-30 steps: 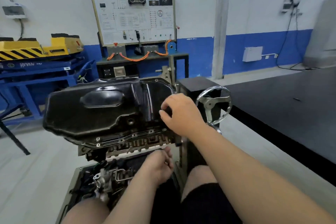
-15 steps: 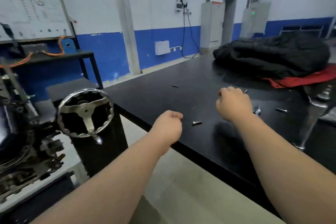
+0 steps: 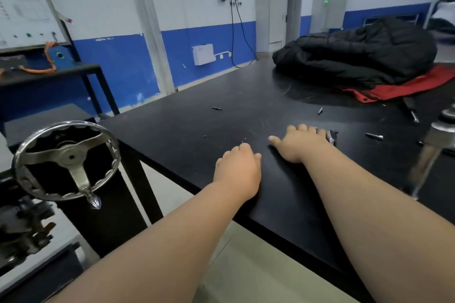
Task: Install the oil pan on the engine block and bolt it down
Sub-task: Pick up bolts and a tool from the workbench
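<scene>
Bolts (image 3: 374, 136) lie scattered on the black tabletop (image 3: 187, 115), well apart from one another: one right of the hands, one farther back (image 3: 320, 110) and one toward the left (image 3: 216, 108). The right hand (image 3: 299, 145) lies flat on the tabletop, fingers straight and thumb spread to the left, gripping nothing visible. A small shiny metal piece (image 3: 331, 136), too blurred to name, sits just beside its little-finger side. The left hand (image 3: 237, 174) rests nearer the tabletop's front edge with fingers curled under; whether it holds anything cannot be told.

That front edge runs on a slant from the corner by the handwheel (image 3: 66, 157) down to the lower right, and both forearms cross it. Between handwheel stand and tabletop a strip of pale floor (image 3: 172, 194) shows. Beyond the hands a wide bare stretch of tabletop reaches to a black jacket (image 3: 357, 56) piled on red cloth (image 3: 406, 86) at the far right. Engine block (image 3: 22, 224) parts show only at the lower left, below the handwheel. A blurred metal post (image 3: 428, 155) stands at the right edge.
</scene>
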Demonstrator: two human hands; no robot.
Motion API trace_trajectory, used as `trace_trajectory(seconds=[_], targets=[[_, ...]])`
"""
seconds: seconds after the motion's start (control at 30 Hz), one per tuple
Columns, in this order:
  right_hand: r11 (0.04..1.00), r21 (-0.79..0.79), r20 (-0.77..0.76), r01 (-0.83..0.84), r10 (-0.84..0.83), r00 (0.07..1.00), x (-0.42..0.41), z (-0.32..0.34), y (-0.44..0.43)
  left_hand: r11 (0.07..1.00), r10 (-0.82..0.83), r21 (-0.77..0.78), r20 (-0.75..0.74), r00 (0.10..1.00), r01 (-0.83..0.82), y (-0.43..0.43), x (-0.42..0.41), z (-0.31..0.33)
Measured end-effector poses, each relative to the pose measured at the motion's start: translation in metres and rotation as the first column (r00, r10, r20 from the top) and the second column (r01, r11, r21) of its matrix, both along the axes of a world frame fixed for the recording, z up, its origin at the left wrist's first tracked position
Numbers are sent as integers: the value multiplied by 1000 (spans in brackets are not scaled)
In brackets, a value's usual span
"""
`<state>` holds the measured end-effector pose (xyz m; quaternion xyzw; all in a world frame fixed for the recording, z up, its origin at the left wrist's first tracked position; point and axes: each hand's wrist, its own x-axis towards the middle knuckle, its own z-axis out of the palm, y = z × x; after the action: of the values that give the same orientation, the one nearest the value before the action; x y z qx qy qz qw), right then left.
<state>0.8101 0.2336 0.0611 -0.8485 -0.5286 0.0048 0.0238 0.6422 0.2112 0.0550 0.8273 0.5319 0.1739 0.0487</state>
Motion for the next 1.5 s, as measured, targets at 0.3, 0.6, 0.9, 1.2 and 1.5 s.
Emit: trace_trajectory(seconds=[0.3, 0.6, 0.9, 1.2, 1.5], targets=[[986, -8, -62, 168, -168, 984, 21, -3, 19, 696, 569, -570, 809, 149, 438, 1, 22, 20], [979, 157, -8, 130, -130, 991, 17, -4, 15, 469, 767, -477, 638, -74, 743, 5, 16, 15], [965, 259, 22, 44, -51, 998, 3, -2, 4, 476, 772, -477, 629, -92, 739, -2, 9, 15], [798, 549, -576, 246, 148, 804, -1, 25, 3, 484, 792, -439, 587, -167, 757, 0, 9, 14], [687, 518, -27, -510, 609, 793, -85, 21, -9, 444, 811, -349, 549, -204, 825, 14, 5, 15]])
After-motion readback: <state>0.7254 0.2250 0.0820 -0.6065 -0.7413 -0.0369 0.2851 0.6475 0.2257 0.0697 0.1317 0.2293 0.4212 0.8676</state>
